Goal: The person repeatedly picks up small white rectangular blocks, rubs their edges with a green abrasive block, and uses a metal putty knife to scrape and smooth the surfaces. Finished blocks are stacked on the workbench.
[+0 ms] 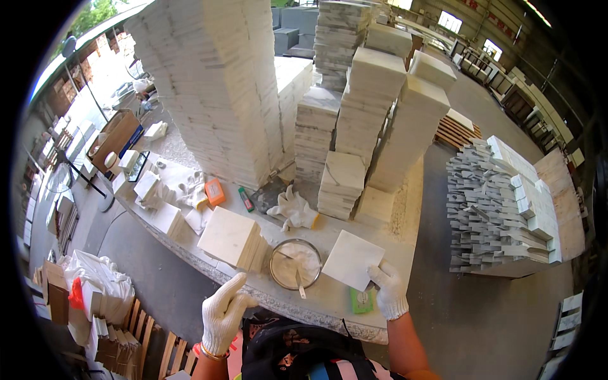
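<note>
My right hand (388,289), in a white knit glove, grips the right edge of a square white marble tile (351,256). The tile lies at or just over the bench top; I cannot tell whether it is lifted. My left hand (218,316), also gloved, is held off the bench's near edge with its fingers stretched out and nothing in it. Between the hands stands a round metal bowl (273,271) of white powder or paste, with a putty knife (300,285) leaning in it. Left of the bowl is a short stack of white tiles (229,235). A green packet (361,300) lies beside my right hand.
Tall stacks of marble tiles (209,82) rise at the back of the bench (398,244). A loose glove (293,210), an orange box (215,192) and a green object (246,199) lie behind the bowl. More stone pieces (500,202) stand on the right; cartons (117,345) sit lower left.
</note>
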Action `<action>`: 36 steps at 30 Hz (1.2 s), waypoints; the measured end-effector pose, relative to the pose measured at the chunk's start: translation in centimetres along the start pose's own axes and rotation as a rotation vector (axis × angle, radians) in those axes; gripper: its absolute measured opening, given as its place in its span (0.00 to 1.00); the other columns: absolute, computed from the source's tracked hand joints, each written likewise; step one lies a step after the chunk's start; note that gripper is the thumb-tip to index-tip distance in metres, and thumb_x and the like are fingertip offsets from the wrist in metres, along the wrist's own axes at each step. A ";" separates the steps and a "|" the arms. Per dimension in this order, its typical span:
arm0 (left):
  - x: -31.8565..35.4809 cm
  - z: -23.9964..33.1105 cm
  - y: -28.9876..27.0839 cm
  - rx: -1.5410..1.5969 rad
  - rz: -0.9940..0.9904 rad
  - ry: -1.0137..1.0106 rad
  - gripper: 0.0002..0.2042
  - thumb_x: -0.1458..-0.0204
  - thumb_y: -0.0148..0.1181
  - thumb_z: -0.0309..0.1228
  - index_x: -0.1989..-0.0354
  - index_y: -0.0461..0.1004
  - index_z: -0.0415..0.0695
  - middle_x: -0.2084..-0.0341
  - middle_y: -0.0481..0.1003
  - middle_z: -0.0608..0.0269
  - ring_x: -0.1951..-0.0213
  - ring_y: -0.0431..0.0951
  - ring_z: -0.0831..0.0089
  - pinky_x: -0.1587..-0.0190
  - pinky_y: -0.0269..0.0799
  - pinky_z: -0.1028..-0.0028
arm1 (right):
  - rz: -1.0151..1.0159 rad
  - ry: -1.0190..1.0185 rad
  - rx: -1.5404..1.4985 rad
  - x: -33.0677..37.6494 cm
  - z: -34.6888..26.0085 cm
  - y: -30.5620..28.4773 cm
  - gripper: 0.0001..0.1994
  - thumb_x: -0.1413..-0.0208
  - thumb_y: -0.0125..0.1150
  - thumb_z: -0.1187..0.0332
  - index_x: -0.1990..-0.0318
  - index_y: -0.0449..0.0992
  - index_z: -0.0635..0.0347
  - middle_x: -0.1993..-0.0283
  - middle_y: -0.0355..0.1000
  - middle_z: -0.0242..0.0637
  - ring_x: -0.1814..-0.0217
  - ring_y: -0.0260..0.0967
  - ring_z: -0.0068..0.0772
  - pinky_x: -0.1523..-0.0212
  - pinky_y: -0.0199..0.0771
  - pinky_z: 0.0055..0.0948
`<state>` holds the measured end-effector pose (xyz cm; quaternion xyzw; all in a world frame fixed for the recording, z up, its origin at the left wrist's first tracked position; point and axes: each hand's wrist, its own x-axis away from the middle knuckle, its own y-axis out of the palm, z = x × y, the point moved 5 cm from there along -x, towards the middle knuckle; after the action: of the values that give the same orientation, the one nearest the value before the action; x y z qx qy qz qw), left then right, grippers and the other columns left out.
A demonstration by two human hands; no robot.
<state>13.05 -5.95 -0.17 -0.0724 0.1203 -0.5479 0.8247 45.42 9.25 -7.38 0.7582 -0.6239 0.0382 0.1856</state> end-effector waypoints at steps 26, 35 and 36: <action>1.2 0.4 -3.9 -0.081 0.274 -0.174 0.20 0.41 0.51 0.18 0.40 0.72 0.32 0.73 0.80 0.59 0.70 0.77 0.77 0.64 0.73 0.77 | 0.139 0.132 0.263 -22.2 -0.7 -11.9 0.14 0.36 0.60 0.56 0.58 0.80 0.59 0.69 0.77 0.32 0.75 0.72 0.24 0.78 0.65 0.23; -0.5 1.3 -3.8 -0.154 0.264 -0.086 0.18 0.41 0.53 0.17 0.41 0.73 0.31 0.73 0.81 0.56 0.70 0.79 0.75 0.62 0.75 0.76 | 0.330 -0.038 0.552 -20.7 -3.7 -13.3 0.18 0.38 0.61 0.57 0.55 0.81 0.66 0.69 0.75 0.32 0.74 0.71 0.23 0.71 0.70 0.26; -0.8 1.6 -3.9 -0.161 0.294 -0.056 0.18 0.41 0.54 0.17 0.42 0.74 0.31 0.73 0.82 0.55 0.70 0.80 0.75 0.61 0.76 0.75 | 0.372 -0.079 0.536 -20.3 -3.9 -13.9 0.19 0.38 0.61 0.57 0.55 0.81 0.67 0.70 0.74 0.31 0.75 0.69 0.22 0.71 0.70 0.26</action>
<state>9.72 -6.74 2.48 -0.1349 0.1500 -0.4077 0.8906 54.99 31.58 -12.88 0.6541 -0.7260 0.2051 -0.0551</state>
